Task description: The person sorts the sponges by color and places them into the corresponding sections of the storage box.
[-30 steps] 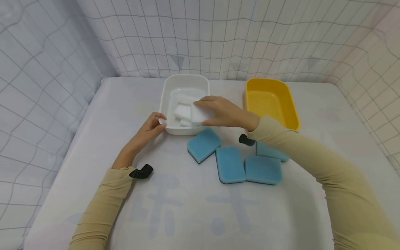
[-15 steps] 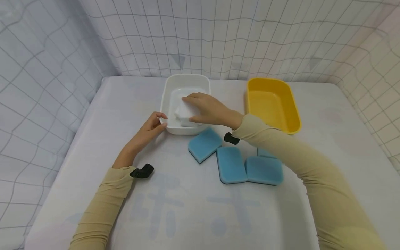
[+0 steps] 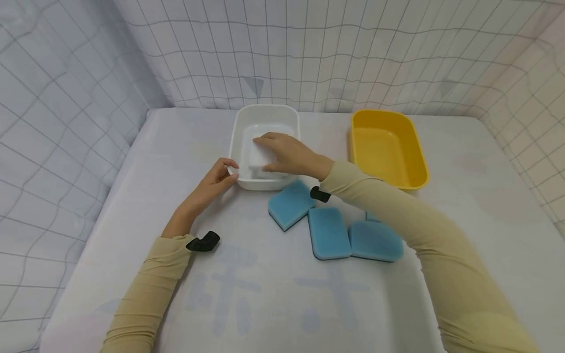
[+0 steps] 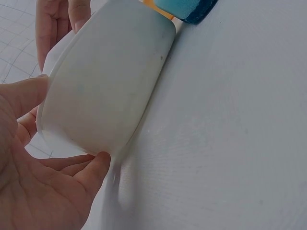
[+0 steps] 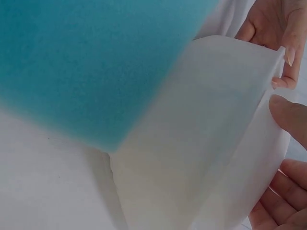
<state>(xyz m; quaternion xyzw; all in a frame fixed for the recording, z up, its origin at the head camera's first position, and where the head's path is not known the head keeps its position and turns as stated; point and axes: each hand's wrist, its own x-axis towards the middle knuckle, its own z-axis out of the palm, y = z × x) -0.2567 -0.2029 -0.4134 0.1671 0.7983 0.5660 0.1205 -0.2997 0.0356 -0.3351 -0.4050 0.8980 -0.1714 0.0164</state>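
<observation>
A white plastic tub (image 3: 265, 185) stands at the back of the table. My left hand (image 3: 218, 176) grips its near left corner; in the left wrist view the thumb lies at the rim and other fingers touch the outer wall (image 4: 110, 81). My right hand (image 3: 291, 156) reaches into the tub from the right and holds a white sponge-like block (image 3: 260, 158) between thumb and fingers. The hand covers much of the block and whatever lies beneath it. In the right wrist view the thumb and fingertips are on opposite sides of the white block (image 5: 254, 167).
Several blue sponges with dark undersides, one of them a blue sponge (image 3: 328, 233), lie in front of the tub. The right sleeve partly covers one. A yellow tub (image 3: 384, 152) stands at the back right. Gridded white cloth walls (image 3: 282, 59) surround the table.
My right hand has moved left and lowered the white block onto the other white pieces in the tub. My left hand has kept its grip on the tub corner.
</observation>
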